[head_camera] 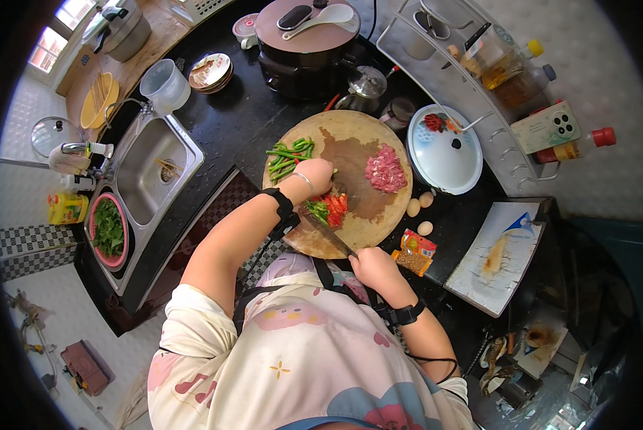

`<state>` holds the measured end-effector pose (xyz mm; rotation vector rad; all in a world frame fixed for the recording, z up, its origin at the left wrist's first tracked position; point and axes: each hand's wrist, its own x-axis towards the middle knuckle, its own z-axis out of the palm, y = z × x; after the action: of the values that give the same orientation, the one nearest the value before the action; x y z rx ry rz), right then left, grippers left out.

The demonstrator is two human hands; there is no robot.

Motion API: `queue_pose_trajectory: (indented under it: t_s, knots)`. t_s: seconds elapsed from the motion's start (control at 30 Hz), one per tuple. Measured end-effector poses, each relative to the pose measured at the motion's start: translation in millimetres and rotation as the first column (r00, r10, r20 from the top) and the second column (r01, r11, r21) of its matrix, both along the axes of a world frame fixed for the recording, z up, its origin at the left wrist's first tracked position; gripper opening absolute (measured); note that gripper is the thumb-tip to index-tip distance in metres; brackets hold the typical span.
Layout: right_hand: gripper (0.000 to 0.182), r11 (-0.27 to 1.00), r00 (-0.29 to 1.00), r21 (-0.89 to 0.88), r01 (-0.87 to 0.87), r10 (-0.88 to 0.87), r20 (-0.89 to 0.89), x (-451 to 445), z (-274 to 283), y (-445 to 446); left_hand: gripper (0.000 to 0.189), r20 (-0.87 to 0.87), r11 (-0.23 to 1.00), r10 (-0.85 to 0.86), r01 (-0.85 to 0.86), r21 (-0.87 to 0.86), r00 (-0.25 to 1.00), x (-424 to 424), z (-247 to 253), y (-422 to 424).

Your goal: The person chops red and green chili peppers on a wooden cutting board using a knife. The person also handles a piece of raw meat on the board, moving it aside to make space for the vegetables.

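On a round wooden chopping board (354, 231), my left hand (315, 176) is curled, with a bit of green chili pepper (335, 171) showing at its fingertips. My right hand (376, 273) grips a kitchen knife (330, 235) by the handle at the board's near edge; the blade points left, low over the wood. Just beyond the blade lies a pile of chopped red and green peppers (333, 209). Whole green chili peppers (284, 158) rest behind my left hand. Sliced raw meat (386, 169) is heaped on the board's right side.
Several eggs (424, 228), seasoning packets (414, 255) and a lidded enamel pot (444, 150) sit right of the board. Behind it stand a large electric cooker (305, 64) and a metal pot (367, 83). At left are a sink (152, 161) and a pink basket of leafy greens (109, 228).
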<state>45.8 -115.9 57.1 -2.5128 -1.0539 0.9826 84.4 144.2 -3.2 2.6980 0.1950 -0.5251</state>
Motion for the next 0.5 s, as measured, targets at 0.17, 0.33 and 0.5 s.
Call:
queue_pose_trajectory:
  t_s: [0.17, 0.33, 0.5]
  knots:
    - [0.026, 1.0, 1.0, 0.006, -0.009, 0.009, -0.005, 1, -2, 0, 0.024, 0.132, 0.998, 0.022, -0.015, -0.054, 0.991, -6, -9, 7]
    - [0.027, 1.0, 1.0, 0.013, -0.017, 0.017, 0.008, 2, 10, -6, 0.024, 0.155, 1.0, -0.015, 0.017, -0.01, 0.988, 8, -4, 3]
    - [0.027, 0.998, 1.0, 0.064, 0.013, -0.013, 0.001, 8, 22, -20, 0.021, 0.137, 0.999, -0.039, 0.04, -0.009, 0.99, 12, -13, 1]
